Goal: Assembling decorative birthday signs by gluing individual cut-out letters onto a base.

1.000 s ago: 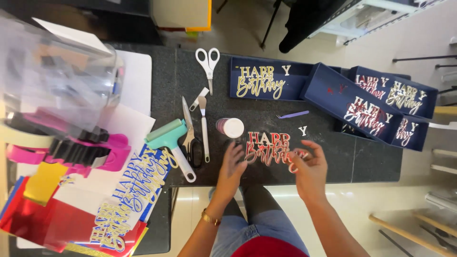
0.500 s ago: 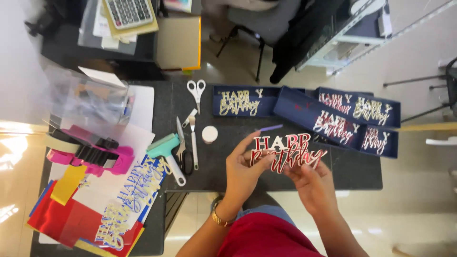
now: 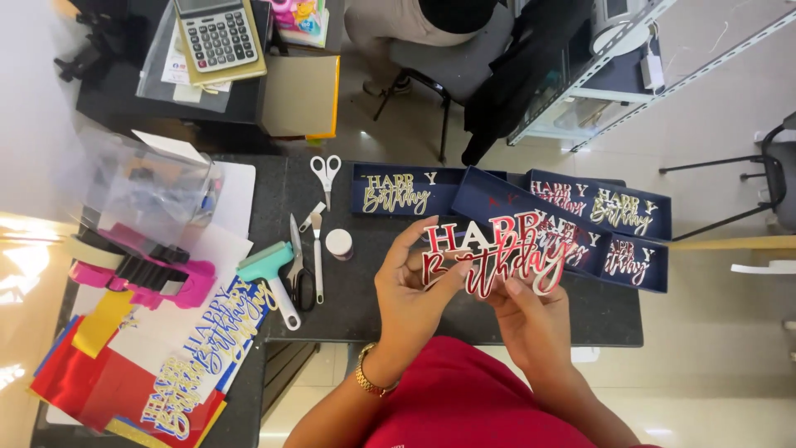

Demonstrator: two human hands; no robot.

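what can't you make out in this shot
- Head view: lower edge of the red cake topper, covered by the left hand and right hand.
- Blue boxes: near ends hidden behind the topper.
- Clear plastic box: contents blurred by glare.
- Seated person: cut off by the top edge.

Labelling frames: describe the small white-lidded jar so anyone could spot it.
On the dark table, left of the left hand, tools lie in a row. The jar stands right of the white-handled tool: the only round thing there, white top.

Both hands (image 3: 473, 303) raised, seemingly pinching
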